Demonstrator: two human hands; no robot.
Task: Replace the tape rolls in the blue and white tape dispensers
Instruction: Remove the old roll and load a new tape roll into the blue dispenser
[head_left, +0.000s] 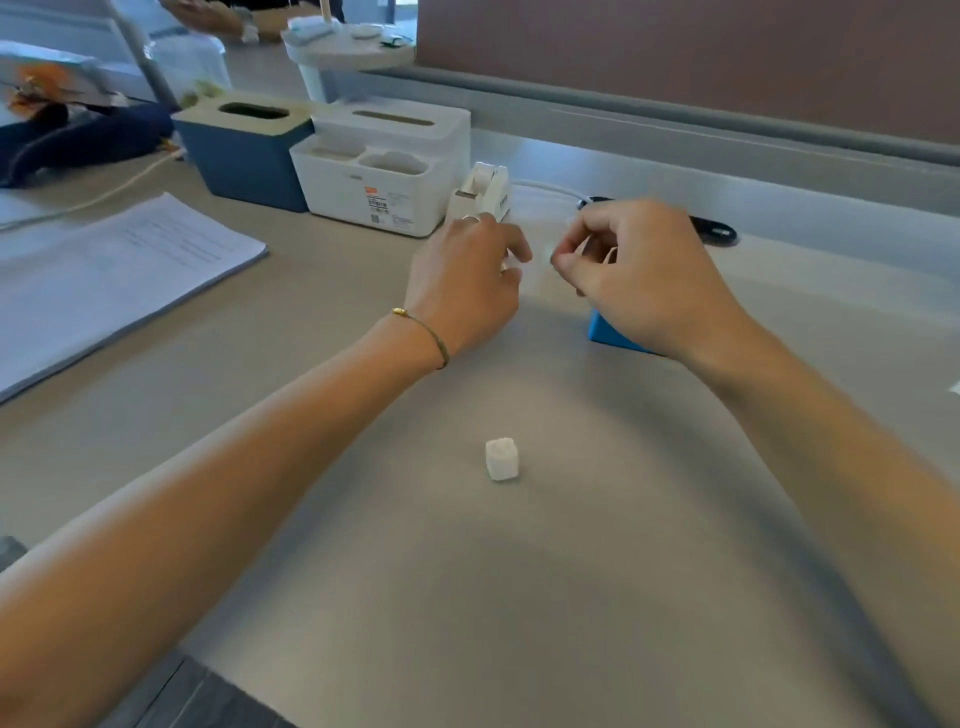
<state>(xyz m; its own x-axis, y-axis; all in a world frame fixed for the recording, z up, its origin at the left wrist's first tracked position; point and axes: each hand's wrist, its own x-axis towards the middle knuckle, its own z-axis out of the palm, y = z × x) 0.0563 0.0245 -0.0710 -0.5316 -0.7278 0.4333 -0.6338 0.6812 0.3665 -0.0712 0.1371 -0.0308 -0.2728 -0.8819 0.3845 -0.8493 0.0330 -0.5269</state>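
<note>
Head view: the blue tape dispenser is mostly hidden beneath the right hand, whose fingers are curled and pinched together on something too blurred to be identified. Beyond the left hand, the white tape dispenser is partly covered on the tabletop; whether those curled fingers hold anything cannot be told.

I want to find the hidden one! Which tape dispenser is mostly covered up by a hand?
The blue tape dispenser. Only its corner peeks out from under the right hand, while the white tape dispenser stands mostly in view behind the left hand.
</note>
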